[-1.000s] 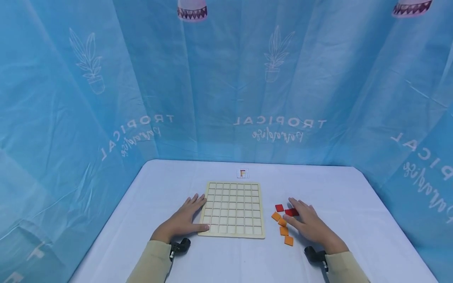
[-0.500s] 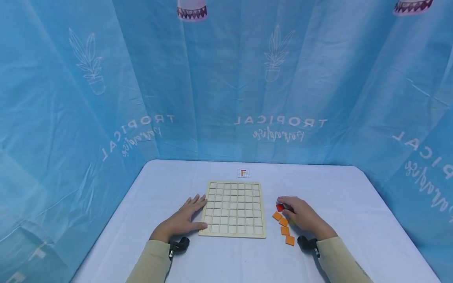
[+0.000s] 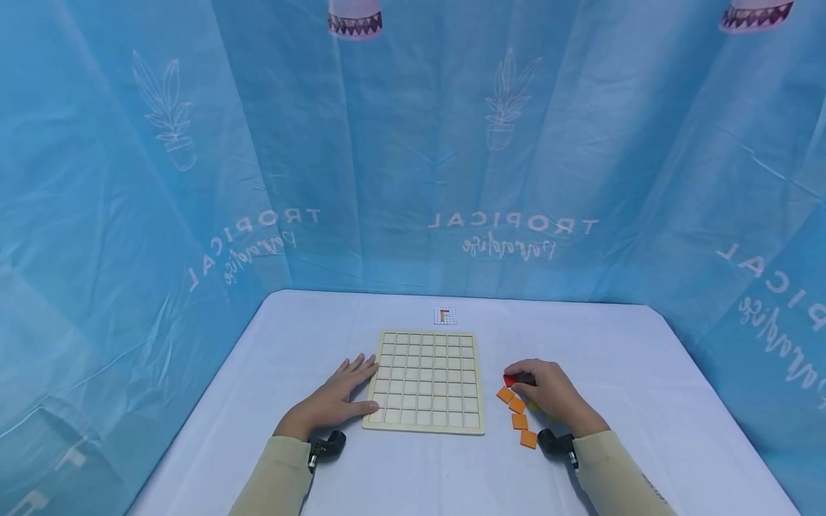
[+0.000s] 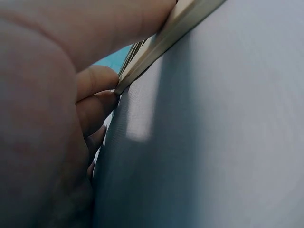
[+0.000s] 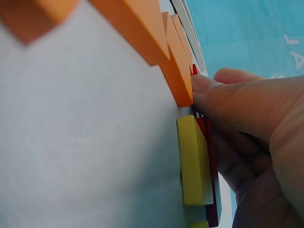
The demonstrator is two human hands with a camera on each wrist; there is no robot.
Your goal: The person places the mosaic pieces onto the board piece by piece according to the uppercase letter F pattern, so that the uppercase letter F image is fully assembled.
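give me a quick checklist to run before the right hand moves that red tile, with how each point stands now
1. Board steadied: ok, the left hand touches the left edge of the grid board.
2. Red tile within grasp: ok, the red tile sits between the thumb and fingers of the right hand.
3. Red tile off the table: cannot tell, the hand covers too much.
4. Yellow tile in plain sight from the head: not ok, the right hand mostly hides it; the right wrist view shows the yellow tile.
5. Pattern card in view: ok, the pattern card lies beyond the board.
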